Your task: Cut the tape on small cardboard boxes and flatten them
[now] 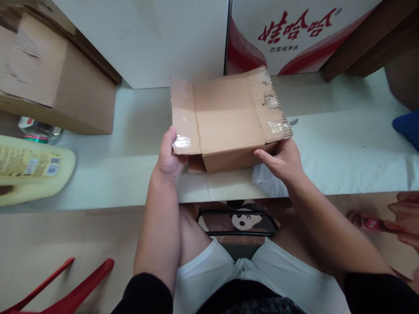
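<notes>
A brown cardboard box (pixel 229 113) is held between my two hands over the pale table cover. Shiny clear tape patches and rough, torn edges show on its left and right flaps. My left hand (pixel 170 155) grips the near corner of the left flap, thumb on top and fingers hidden underneath. On the other side, my right hand (pixel 283 161) holds the near right corner, its thumb along the front face. Below that hand lies a crumpled whitish sheet or bag (pixel 269 181). The tip of a grey, metal-looking object (pixel 293 122) sticks out behind the right flap.
A larger cardboard box (pixel 88 87), a clear bottle (pixel 37 129) and a pale yellow bottle (pixel 36 170) occupy the left. White cartons (pixel 157 39) with red lettering on one stand behind. Something blue (pixel 407 126) sits far right; red legs (pixel 81 283) show at lower left.
</notes>
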`<action>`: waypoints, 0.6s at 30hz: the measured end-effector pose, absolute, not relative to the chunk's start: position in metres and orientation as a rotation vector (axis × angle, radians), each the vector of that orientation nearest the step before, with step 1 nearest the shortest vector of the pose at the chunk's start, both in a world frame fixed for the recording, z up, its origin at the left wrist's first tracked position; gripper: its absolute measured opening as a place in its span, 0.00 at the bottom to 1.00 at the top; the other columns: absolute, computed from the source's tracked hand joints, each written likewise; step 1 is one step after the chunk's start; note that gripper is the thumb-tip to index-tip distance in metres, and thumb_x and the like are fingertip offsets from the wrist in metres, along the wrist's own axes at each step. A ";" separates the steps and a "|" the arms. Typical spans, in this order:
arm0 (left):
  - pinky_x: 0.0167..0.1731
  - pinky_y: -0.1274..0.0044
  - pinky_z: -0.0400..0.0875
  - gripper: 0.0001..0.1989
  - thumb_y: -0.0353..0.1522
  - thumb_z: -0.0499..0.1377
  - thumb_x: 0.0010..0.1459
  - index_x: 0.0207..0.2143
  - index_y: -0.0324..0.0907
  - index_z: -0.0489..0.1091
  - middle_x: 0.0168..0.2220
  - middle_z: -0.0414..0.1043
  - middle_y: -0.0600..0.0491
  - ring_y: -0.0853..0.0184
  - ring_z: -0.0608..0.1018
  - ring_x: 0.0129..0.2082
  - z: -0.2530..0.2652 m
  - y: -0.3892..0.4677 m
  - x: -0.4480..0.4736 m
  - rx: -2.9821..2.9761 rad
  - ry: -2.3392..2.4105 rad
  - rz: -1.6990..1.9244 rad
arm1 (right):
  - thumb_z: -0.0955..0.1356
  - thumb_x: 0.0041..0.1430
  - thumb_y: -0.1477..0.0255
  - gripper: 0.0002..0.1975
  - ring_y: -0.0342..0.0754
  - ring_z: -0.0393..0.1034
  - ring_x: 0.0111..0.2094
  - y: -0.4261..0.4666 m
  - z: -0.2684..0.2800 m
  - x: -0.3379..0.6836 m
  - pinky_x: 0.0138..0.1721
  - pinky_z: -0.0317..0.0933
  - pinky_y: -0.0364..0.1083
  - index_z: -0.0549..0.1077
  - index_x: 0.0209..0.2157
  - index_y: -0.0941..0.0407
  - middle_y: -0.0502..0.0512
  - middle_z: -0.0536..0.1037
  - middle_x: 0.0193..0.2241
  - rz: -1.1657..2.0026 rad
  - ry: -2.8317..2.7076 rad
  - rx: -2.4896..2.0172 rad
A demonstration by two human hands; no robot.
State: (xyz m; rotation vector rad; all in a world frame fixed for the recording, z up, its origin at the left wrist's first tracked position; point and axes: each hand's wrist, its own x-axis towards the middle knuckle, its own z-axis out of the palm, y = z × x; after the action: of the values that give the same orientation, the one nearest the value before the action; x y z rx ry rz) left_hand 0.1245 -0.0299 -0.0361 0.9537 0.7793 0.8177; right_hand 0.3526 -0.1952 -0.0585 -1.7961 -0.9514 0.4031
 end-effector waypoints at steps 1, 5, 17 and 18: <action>0.54 0.62 0.78 0.26 0.54 0.60 0.55 0.43 0.43 0.77 0.50 0.80 0.46 0.49 0.75 0.62 -0.038 -0.029 0.125 0.969 0.776 0.826 | 0.77 0.42 0.48 0.33 0.60 0.77 0.43 -0.195 -0.057 0.353 0.47 0.74 0.59 0.77 0.44 0.55 0.61 0.82 0.41 0.381 -0.952 -1.806; 0.41 0.72 0.80 0.23 0.53 0.62 0.57 0.38 0.43 0.76 0.38 0.80 0.48 0.58 0.82 0.47 -0.042 -0.023 0.125 1.101 0.830 1.001 | 0.73 0.50 0.47 0.25 0.58 0.77 0.44 -0.195 -0.054 0.351 0.49 0.72 0.59 0.77 0.39 0.54 0.58 0.81 0.37 0.427 -0.943 -1.723; 0.42 0.74 0.79 0.10 0.32 0.62 0.53 0.39 0.41 0.77 0.37 0.80 0.49 0.64 0.82 0.40 -0.058 0.000 0.120 1.271 0.999 1.046 | 0.70 0.53 0.56 0.14 0.54 0.76 0.44 -0.187 -0.056 0.348 0.47 0.74 0.54 0.72 0.31 0.53 0.54 0.76 0.34 0.580 -0.459 -1.270; 0.48 0.72 0.78 0.12 0.32 0.65 0.52 0.40 0.41 0.77 0.41 0.81 0.48 0.62 0.82 0.46 -0.062 0.000 0.119 1.368 1.007 1.048 | 0.70 0.52 0.56 0.15 0.56 0.77 0.45 -0.188 -0.054 0.350 0.48 0.74 0.55 0.72 0.31 0.53 0.54 0.77 0.34 0.602 -0.466 -1.249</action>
State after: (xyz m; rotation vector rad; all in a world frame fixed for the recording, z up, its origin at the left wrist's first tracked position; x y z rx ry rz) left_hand 0.1190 0.0005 -0.0615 1.3682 1.0074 1.0477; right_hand 0.3495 -0.1876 -0.0541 -1.2490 -0.4663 0.6022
